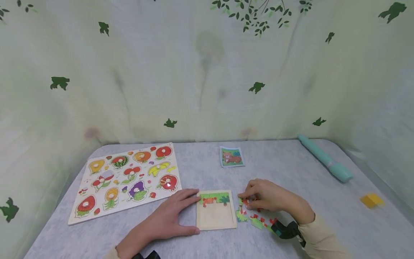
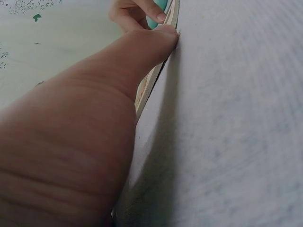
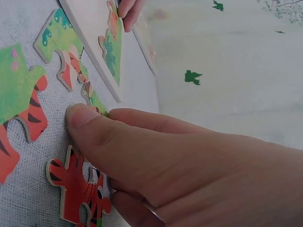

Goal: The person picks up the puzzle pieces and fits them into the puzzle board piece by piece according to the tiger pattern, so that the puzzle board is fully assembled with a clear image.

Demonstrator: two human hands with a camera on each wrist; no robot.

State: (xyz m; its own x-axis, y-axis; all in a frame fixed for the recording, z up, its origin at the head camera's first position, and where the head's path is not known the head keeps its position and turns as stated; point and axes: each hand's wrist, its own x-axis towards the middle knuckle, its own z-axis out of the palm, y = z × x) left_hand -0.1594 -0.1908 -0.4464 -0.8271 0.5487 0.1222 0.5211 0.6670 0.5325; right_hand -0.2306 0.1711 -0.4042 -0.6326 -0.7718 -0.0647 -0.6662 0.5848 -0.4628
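A square wooden puzzle tray (image 1: pixel 216 220) lies on the table, with a strip of joined green and orange pieces (image 1: pixel 213 199) along its top edge. My left hand (image 1: pixel 171 216) rests at its left side, fingers fairly straight at the upper corner and thumb touching the lower corner. To the tray's right, my right hand (image 1: pixel 266 196) reaches down among loose jigsaw pieces (image 1: pixel 257 222). In the right wrist view its thumb (image 3: pixel 83 118) and forefinger are close to a green-edged piece (image 3: pixel 97 101); whether they pinch it is hidden. A red tiger-striped piece (image 3: pixel 71 189) lies below the thumb.
A white fruit puzzle board (image 1: pixel 129 183) occupies the left of the table. Behind the tray lies a small animal picture card (image 1: pixel 231 157). A rolled teal item (image 1: pixel 325 158) and a yellow block (image 1: pixel 372 200) lie at the right. A leaf-printed curtain (image 1: pixel 207 72) hangs behind.
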